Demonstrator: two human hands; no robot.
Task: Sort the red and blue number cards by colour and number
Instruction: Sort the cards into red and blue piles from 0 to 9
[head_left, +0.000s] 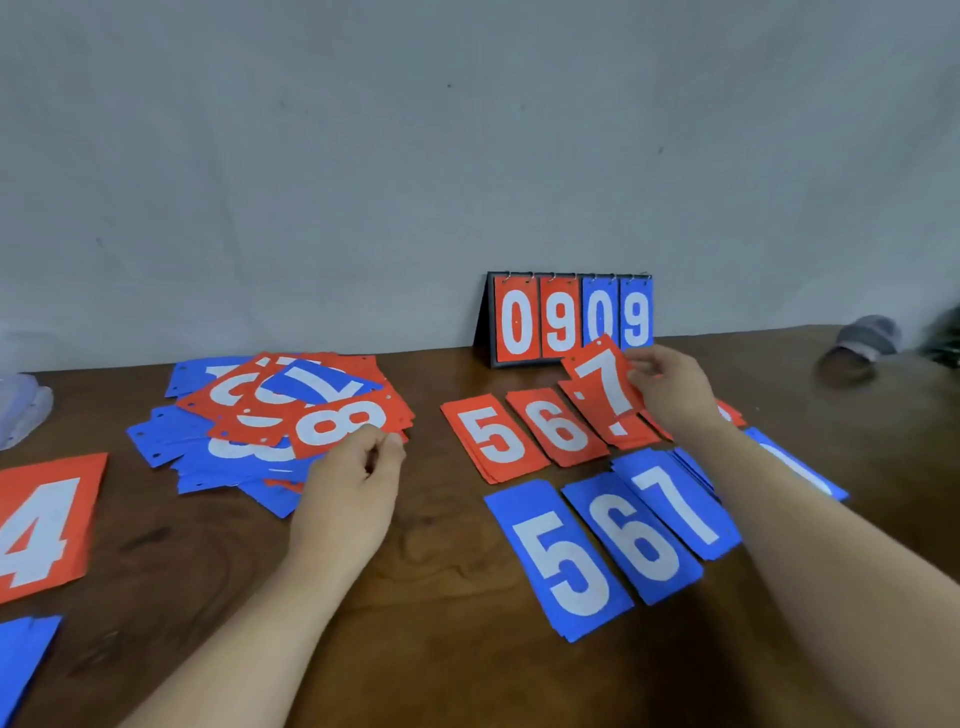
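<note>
From the head view, the right hand (670, 389) pinches a red paper card printed with a white 7 (602, 382). It holds the card tilted just above the red 7 pile (623, 434), which lies in a row with the red 5 pile (496, 436) and the red 6 pile (558, 426) on the dark brown wooden desk (441, 649). To do this step well, I judge the card should come down flat and square on that pile, digit upright like its neighbours, without nudging the 6s beside it. The left hand (358, 467), fingers curled, pinches the near edge of a red card with a white 8 (343, 423) on top of the mixed heap of red and blue cards (249, 431). Lifting only that one seems wise, so the loose heap does not slide. Nearer the person lie the blue 5 pile (563, 561), the blue 6 pile (636, 540) and the blue 7 pile (680, 504), overlapping slightly. No box or tray shows. The black folding scoreboard stand (485, 322) against the wall holds ring-bound cards reading 0 9 0 9. A crumpled clear plastic thing (21, 410) at the left edge is too blurred to tell its contents.
</note>
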